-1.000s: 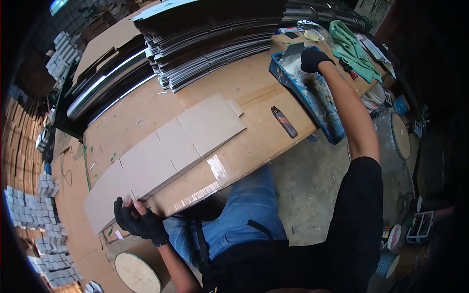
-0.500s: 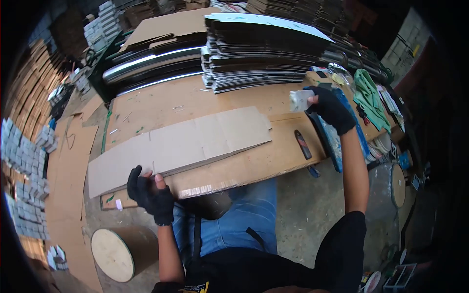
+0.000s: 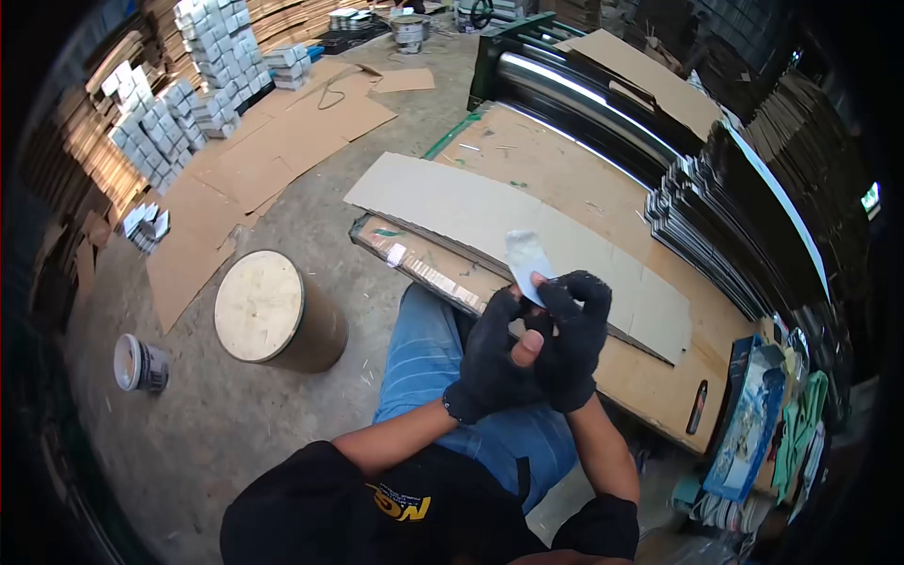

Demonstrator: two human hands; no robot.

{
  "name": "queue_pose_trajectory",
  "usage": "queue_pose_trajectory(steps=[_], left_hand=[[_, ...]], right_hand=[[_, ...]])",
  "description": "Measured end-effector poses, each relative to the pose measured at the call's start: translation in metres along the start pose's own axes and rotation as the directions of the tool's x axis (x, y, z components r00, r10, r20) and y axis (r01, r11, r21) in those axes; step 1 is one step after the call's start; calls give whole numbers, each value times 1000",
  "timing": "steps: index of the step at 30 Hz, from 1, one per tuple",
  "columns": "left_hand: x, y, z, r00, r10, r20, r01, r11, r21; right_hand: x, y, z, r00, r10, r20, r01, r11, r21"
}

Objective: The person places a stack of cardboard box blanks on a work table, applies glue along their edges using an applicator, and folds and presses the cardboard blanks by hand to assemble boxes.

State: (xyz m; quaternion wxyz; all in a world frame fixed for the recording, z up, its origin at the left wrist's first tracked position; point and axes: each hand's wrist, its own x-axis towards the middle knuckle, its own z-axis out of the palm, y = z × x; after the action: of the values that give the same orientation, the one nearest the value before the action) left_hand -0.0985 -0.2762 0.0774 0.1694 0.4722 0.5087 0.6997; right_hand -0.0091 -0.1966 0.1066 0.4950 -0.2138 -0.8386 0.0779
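My right hand, in a black fingerless glove, grips a small flat white piece with its thumb pressed on the face. My left hand, gloved alike, meets it at the piece's lower end, fingers curled and thumb bare at the tip. Whether the left fingers pinch the piece or something else is hidden between the hands. Just beyond them, a stack of long grey-brown cardboard sheets lies on the worktable. A dark box cutter lies at the table's right end.
A machine with shiny rollers stands behind the table, beside a tall stack of dark sheets. A blue glue-smeared tray and green cloth sit right. A drum and bucket stand left on the floor.
My view has turned left. My right hand has brought the white piece from above the table's right side in front of me, and my left hand has come off the cardboard to meet it.
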Motion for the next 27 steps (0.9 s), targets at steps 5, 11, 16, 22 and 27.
queue_pose_trajectory(steps=[5, 11, 16, 22, 27], left_hand=[[5, -13, -20, 911, -325, -253, 232, 912, -337], [30, -31, -58, 830, -452, -328, 199, 788, -582], [66, -46, -116, 901, -114, -417, 201, 965, 171], [124, -55, -134, 957, -5, -290, 159, 845, 510], [153, -56, -121, 982, -92, -165, 183, 678, 712]], right_hand=[[2, -21, 39, 989, -93, 112, 98, 995, -37], [1, -27, 55, 945, -156, 286, 135, 986, 93], [21, 13, 45, 964, -141, 225, 92, 972, 216], [56, 111, 65, 969, 130, 211, -122, 991, -52], [48, 128, 77, 950, 134, 283, -99, 986, -135]])
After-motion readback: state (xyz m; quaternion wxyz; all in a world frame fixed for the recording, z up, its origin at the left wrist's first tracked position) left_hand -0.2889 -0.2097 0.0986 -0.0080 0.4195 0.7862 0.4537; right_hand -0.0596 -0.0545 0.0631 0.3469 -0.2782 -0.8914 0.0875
